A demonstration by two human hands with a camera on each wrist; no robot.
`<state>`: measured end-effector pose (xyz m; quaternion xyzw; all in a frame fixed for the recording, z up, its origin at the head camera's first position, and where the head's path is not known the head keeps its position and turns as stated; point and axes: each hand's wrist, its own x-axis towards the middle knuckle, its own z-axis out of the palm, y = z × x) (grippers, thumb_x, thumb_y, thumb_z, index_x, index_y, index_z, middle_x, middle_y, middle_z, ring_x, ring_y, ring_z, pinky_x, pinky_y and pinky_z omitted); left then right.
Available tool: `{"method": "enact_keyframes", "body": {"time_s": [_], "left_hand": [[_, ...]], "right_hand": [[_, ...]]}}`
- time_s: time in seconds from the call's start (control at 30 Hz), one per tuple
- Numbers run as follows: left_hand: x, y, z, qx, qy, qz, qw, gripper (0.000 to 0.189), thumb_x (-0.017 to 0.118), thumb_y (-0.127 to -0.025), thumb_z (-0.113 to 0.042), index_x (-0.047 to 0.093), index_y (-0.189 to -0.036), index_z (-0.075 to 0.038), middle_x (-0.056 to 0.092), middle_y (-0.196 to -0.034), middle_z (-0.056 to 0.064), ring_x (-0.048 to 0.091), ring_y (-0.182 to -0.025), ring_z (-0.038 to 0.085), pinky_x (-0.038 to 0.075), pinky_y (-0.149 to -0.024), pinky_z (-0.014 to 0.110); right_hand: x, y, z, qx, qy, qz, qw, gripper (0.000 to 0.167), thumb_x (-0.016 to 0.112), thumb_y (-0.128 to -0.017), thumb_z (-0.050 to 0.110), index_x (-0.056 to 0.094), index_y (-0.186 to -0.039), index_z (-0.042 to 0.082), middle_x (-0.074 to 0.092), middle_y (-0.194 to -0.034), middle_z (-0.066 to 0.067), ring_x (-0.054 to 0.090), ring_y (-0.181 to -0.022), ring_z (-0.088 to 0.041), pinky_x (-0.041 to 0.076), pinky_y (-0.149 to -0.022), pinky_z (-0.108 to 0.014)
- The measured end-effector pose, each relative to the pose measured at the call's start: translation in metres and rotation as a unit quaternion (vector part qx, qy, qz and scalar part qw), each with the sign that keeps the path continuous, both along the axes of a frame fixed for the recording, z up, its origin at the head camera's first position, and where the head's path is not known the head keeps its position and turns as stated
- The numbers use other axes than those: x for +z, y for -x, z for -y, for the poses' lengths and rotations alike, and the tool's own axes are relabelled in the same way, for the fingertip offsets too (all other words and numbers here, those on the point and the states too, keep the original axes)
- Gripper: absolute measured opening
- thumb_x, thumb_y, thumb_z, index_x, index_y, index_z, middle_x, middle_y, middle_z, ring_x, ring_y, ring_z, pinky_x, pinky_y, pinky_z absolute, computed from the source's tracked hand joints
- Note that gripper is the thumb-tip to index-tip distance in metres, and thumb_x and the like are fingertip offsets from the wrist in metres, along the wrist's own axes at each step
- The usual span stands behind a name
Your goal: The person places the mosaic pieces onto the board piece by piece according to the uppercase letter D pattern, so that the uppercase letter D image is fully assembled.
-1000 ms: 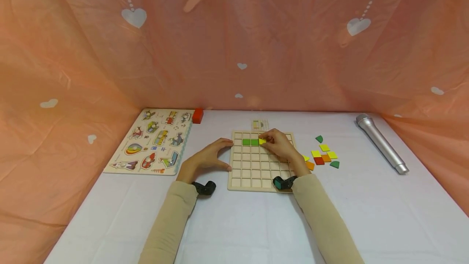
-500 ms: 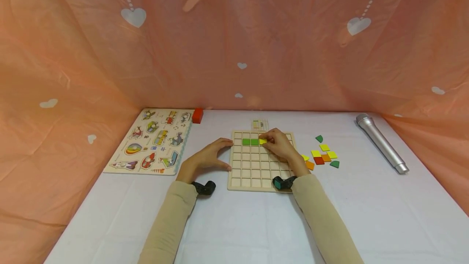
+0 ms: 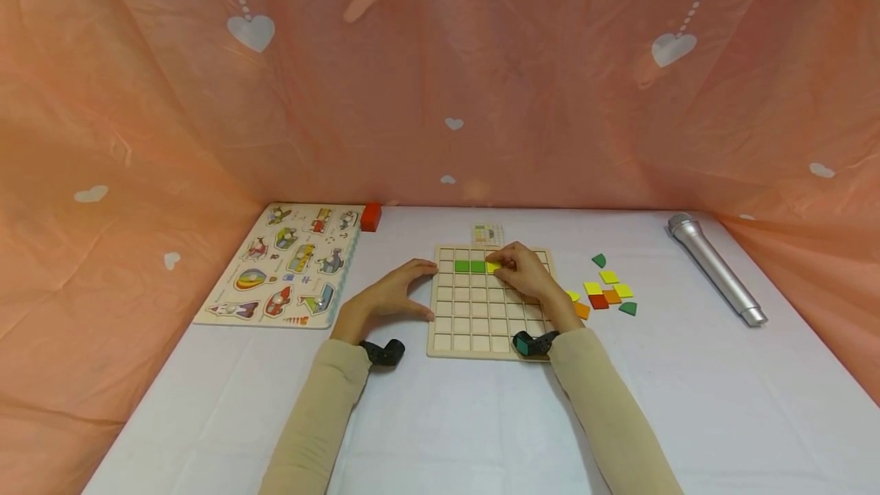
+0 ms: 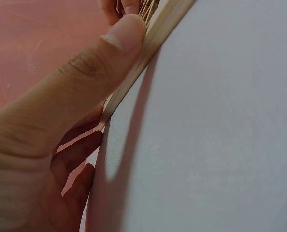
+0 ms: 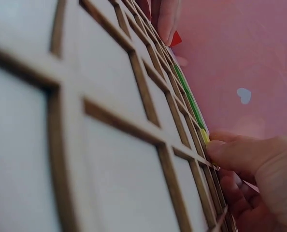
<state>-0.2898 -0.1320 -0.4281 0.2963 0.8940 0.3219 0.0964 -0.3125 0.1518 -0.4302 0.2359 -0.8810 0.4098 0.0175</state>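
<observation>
A wooden grid board (image 3: 462,325) lies flat at mid-table. Two green square tiles (image 3: 470,266) sit side by side in its second row from the far edge. Just right of them, in the same row, is a yellow square tile (image 3: 493,267), pinched between the thumb and fingers of my right hand (image 3: 528,275). In the right wrist view the yellow tile (image 5: 205,136) lines up with the green ones, and the thumb is at its edge. My left hand (image 3: 387,292) spreads its thumb and fingers along the board's left edge; the left wrist view has the thumb (image 4: 126,34) against that edge.
Loose red, orange, yellow and green pieces (image 3: 598,301) lie right of the board, partly behind the right wrist. A small pattern card (image 3: 488,234) lies beyond it. A picture puzzle (image 3: 275,273) and red block (image 3: 370,217) are left; a silver microphone (image 3: 715,267) is right.
Both hands keep nearly the same place. The yellow tile has shifted very slightly towards the near side in the right hand's fingers.
</observation>
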Motion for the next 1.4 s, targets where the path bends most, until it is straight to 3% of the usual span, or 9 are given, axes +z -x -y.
{"method": "enact_keyframes", "body": {"time_s": [0.43,0.57,0.67,0.73,0.8,0.9,1.0,1.23,1.4], "left_hand": [[0.001,0.0,-0.001,-0.007,0.004,-0.011,0.9999,0.086,0.084,-0.068,-0.029,0.042,-0.138,-0.003,0.038,-0.143,0.011,0.03,-0.136,0.026,0.024,-0.114,0.037],[0.0,0.0,-0.001,-0.003,0.006,-0.005,1.0,0.086,0.084,-0.068,-0.029,0.042,-0.138,-0.004,0.037,-0.144,0.01,0.029,-0.136,0.025,0.023,-0.114,0.036],[0.0,0.0,-0.001,0.001,0.007,-0.003,1.0,0.086,0.084,-0.068,-0.03,0.042,-0.139,-0.005,0.037,-0.144,0.009,0.03,-0.136,0.024,0.024,-0.114,0.036],[0.0,0.0,-0.001,0.002,0.006,-0.004,1.0,0.085,0.084,-0.068,-0.03,0.042,-0.138,-0.005,0.038,-0.144,0.009,0.03,-0.136,0.024,0.024,-0.114,0.036],[-0.001,0.0,-0.001,0.001,0.004,-0.007,1.0,0.085,0.084,-0.068,-0.03,0.043,-0.138,-0.004,0.038,-0.143,0.009,0.03,-0.136,0.024,0.024,-0.114,0.036],[-0.002,0.0,0.0,0.0,0.0,-0.009,1.0,0.086,0.084,-0.067,-0.03,0.043,-0.138,-0.004,0.039,-0.143,0.009,0.031,-0.135,0.024,0.024,-0.114,0.036],[-0.001,0.0,0.0,0.001,0.001,-0.008,1.0,0.086,0.084,-0.067,-0.03,0.043,-0.138,-0.004,0.038,-0.143,0.009,0.03,-0.136,0.024,0.024,-0.114,0.036],[0.0,-0.001,0.0,0.001,0.003,-0.003,1.0,0.086,0.084,-0.068,-0.031,0.042,-0.139,-0.005,0.037,-0.144,0.01,0.029,-0.136,0.025,0.023,-0.114,0.037],[0.0,-0.001,-0.001,0.005,0.004,-0.001,1.0,0.086,0.084,-0.068,-0.03,0.042,-0.139,-0.005,0.037,-0.144,0.009,0.03,-0.136,0.024,0.024,-0.114,0.037]], "right_hand": [[0.009,0.0,-0.046,-0.07,0.056,-0.007,0.996,0.026,0.059,-0.091,0.008,0.062,-0.116,0.0,0.055,-0.114,-0.016,0.055,-0.102,-0.03,0.049,-0.09,-0.045],[0.009,-0.002,-0.074,-0.117,0.066,-0.058,0.9892,0.025,0.057,-0.091,0.004,0.062,-0.115,-0.002,0.057,-0.111,-0.019,0.056,-0.101,-0.032,0.048,-0.09,-0.046],[0.009,-0.003,-0.094,-0.16,0.068,-0.12,0.9774,0.023,0.058,-0.088,-0.003,0.064,-0.11,-0.006,0.059,-0.106,-0.022,0.058,-0.096,-0.033,0.051,-0.088,-0.026],[0.01,-0.004,-0.105,-0.188,0.06,-0.133,0.9712,0.022,0.058,-0.087,-0.004,0.064,-0.108,-0.007,0.059,-0.104,-0.023,0.058,-0.094,-0.034,0.052,-0.086,-0.026],[0.011,-0.005,-0.114,-0.213,0.043,-0.116,0.9692,0.023,0.058,-0.088,-0.002,0.063,-0.11,-0.007,0.058,-0.107,-0.024,0.057,-0.096,-0.035,0.051,-0.088,-0.027],[0.013,-0.009,-0.123,-0.244,0.003,-0.057,0.9682,0.03,0.058,-0.09,0.004,0.059,-0.117,-0.008,0.052,-0.114,-0.027,0.053,-0.101,-0.039,0.047,-0.091,-0.051],[0.012,-0.012,-0.13,-0.257,-0.039,-0.012,0.9656,0.037,0.059,-0.09,0.008,0.054,-0.122,-0.01,0.049,-0.116,-0.03,0.05,-0.103,-0.042,0.045,-0.092,-0.054],[0.004,-0.01,-0.131,-0.233,-0.069,-0.008,0.9699,0.027,0.06,-0.088,0.004,0.061,-0.111,-0.009,0.055,-0.108,-0.029,0.053,-0.095,-0.039,0.046,-0.087,-0.052],[0.002,-0.005,-0.126,-0.188,-0.062,0.009,0.9802,0.034,0.062,-0.088,0.005,0.057,-0.119,-0.008,0.051,-0.113,-0.028,0.053,-0.097,-0.039,0.046,-0.089,-0.051]]}}
